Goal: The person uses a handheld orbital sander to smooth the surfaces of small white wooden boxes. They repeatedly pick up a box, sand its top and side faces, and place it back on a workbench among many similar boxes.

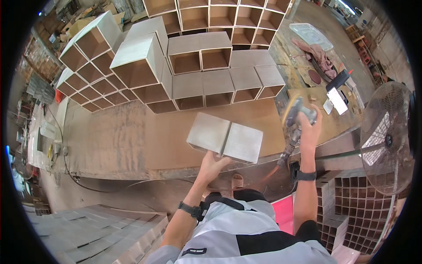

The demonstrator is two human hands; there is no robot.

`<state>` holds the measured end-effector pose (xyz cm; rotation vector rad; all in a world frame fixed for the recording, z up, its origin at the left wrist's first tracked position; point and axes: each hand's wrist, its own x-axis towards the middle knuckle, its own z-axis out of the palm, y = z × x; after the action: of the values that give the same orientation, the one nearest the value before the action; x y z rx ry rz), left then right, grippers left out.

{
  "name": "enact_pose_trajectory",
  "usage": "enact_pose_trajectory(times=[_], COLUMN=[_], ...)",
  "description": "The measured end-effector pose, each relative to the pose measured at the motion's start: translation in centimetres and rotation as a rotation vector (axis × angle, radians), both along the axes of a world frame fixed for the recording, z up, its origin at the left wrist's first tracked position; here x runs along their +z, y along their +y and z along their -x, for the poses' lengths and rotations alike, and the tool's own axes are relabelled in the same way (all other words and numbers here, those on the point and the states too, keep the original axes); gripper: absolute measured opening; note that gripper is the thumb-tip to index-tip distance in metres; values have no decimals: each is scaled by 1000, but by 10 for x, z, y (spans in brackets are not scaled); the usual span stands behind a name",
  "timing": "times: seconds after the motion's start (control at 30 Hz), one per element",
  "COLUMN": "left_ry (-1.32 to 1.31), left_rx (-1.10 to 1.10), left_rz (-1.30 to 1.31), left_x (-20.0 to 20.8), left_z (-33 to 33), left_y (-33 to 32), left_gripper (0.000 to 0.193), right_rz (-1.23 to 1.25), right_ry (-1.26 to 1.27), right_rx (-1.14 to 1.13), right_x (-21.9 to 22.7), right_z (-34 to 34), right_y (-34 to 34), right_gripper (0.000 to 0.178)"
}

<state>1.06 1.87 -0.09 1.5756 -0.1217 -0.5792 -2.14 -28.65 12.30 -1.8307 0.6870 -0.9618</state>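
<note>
Two pale grey-white open boxes, a left box (208, 132) and a right box (244, 143), sit side by side on the workbench near its front edge. My left hand (213, 168) grips their near edge around where they meet; some of its fingers are hidden by the boxes. Off to the right, my right hand (311, 125) is wrapped around an orbital sander (293, 111). The sander is raised and tilted, its round pad facing left, apart from the boxes. A hose (288, 149) hangs from it toward the bench's front edge.
Stacked boxes (189, 83) line the back of the workbench (110, 141). A fan (388, 140) stands at right. A phone (337, 101), a cloth (323, 64) and a clear plastic lid (311, 36) lie at back right. More boxes (96, 233) fill the lower left.
</note>
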Motion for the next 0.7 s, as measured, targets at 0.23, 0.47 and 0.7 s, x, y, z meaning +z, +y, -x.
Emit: enact_pose_trajectory(times=[0.23,0.47,0.7], left_ry=[164,277,169], left_rx=[513,513,372], left_rz=[571,828,25], left_x=[43,-2,27], left_z=[-27,-40,18], left_y=[6,25,16], left_gripper=[47,30,39], right_rz=[-886,-1136,-1229], right_ry=[-611,-709,-905], right_rx=[-3,141,270], right_x=[-32,-82,-91], right_z=[46,63,67], right_y=[0,-12,-33], right_gripper=[36,46,41])
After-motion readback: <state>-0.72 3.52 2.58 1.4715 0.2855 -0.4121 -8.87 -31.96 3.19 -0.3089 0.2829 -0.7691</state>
